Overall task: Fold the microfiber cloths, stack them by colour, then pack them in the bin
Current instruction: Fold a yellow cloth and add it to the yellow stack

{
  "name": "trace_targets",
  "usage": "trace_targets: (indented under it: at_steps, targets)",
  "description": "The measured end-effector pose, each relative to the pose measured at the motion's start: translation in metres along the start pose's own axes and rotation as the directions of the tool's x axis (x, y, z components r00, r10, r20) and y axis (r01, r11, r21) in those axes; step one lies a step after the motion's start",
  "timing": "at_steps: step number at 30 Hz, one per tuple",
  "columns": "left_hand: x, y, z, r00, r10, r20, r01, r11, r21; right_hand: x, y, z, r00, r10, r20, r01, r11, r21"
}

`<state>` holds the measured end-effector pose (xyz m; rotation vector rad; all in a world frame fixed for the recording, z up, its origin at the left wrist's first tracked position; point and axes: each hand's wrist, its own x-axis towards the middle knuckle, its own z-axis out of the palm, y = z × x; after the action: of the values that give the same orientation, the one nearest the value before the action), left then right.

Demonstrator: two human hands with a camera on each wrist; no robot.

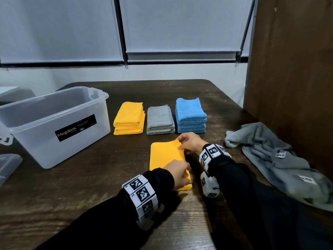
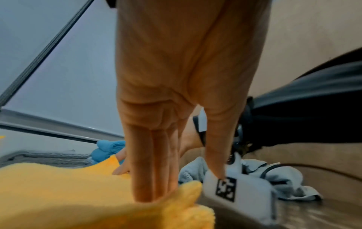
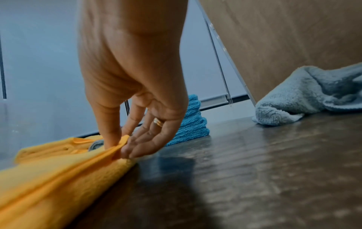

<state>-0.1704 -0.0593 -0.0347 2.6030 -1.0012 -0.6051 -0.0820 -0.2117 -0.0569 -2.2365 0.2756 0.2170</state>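
A folded yellow cloth [image 1: 166, 156] lies on the table in front of me. My left hand [image 1: 182, 175] presses straight fingers [image 2: 145, 178] on its near right corner, thumb held apart. My right hand [image 1: 183, 144] pinches the cloth's far right corner [image 3: 119, 145] between thumb and forefinger, lifting that edge a little. Behind it stand three folded stacks: yellow [image 1: 128, 120], grey [image 1: 160, 120] and blue [image 1: 191, 116]. The clear plastic bin [image 1: 54, 123] stands at the left with nothing visible inside.
Unfolded grey cloths [image 1: 270, 159] lie heaped at the table's right side by a brown wooden panel [image 1: 292, 69]. A clear lid [image 1: 8, 165] shows at the far left edge. Bare dark wood table [image 1: 81, 186] lies in front of the bin.
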Motion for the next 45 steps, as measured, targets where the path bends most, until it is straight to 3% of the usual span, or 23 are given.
trace_targets:
  at_steps: [5,11,14,19,22,25,28,30,32,34,36,39,42,45]
  targets:
    - [-0.009,0.003,0.007,0.988,0.016,0.151,-0.055,0.965,0.256,0.001,0.002,-0.002,0.999,-0.052,-0.014,0.052,0.999,-0.012]
    - [-0.023,0.009,0.005,0.991,0.06,0.123,-0.093,0.955,0.28,0.003,0.0,-0.01,0.989,-0.11,-0.095,0.108,0.994,-0.026]
    - [-0.025,0.014,0.005,0.984,0.061,0.168,-0.103,0.962,0.252,0.006,-0.002,-0.013,0.986,-0.109,-0.125,0.105,0.993,-0.045]
    - [-0.026,0.016,0.01,0.96,0.039,0.277,-0.112,0.96,0.256,0.01,0.004,0.001,0.989,-0.123,-0.087,0.082,0.925,-0.37]
    - [-0.024,0.006,0.015,0.948,0.073,0.31,-0.136,0.973,0.188,0.006,-0.001,0.003,0.978,-0.164,-0.13,0.078,0.861,-0.502]
    - [-0.022,-0.005,0.01,0.967,0.15,0.207,-0.146,0.989,-0.033,0.001,-0.006,-0.002,0.966,-0.207,-0.155,0.093,0.836,-0.541]
    - [-0.021,-0.017,-0.008,0.992,0.115,-0.055,-0.123,0.974,-0.192,-0.004,-0.009,-0.006,0.962,-0.238,-0.131,0.134,0.835,-0.534]
    - [-0.014,-0.031,-0.025,0.962,0.046,-0.27,-0.081,0.99,-0.117,-0.01,-0.011,-0.007,0.953,-0.276,-0.126,0.172,0.833,-0.525]
    - [-0.007,-0.049,-0.043,0.934,0.032,-0.356,-0.023,0.999,0.028,-0.014,-0.016,-0.009,0.948,-0.309,-0.078,0.22,0.812,-0.541]
    - [0.004,-0.067,-0.058,0.972,-0.028,-0.234,0.068,0.984,0.166,-0.021,-0.022,-0.011,0.949,-0.309,0.059,0.285,0.764,-0.579]
    - [0.013,-0.08,-0.068,0.992,-0.126,-0.033,0.13,0.968,0.214,-0.031,-0.028,-0.01,0.94,-0.234,0.25,0.341,0.694,-0.634]
    - [0.019,-0.085,-0.07,0.954,-0.242,0.175,0.206,0.958,0.202,-0.038,-0.028,-0.002,0.897,-0.01,0.443,0.357,0.607,-0.71]
    - [0.021,-0.08,-0.067,0.911,-0.321,0.258,0.249,0.928,0.277,-0.035,-0.017,0.0,0.857,0.157,0.491,0.322,0.581,-0.747]
    - [0.027,-0.083,-0.062,0.892,-0.368,0.262,0.285,0.908,0.307,-0.036,-0.011,-0.007,0.841,0.172,0.513,0.31,0.623,-0.718]
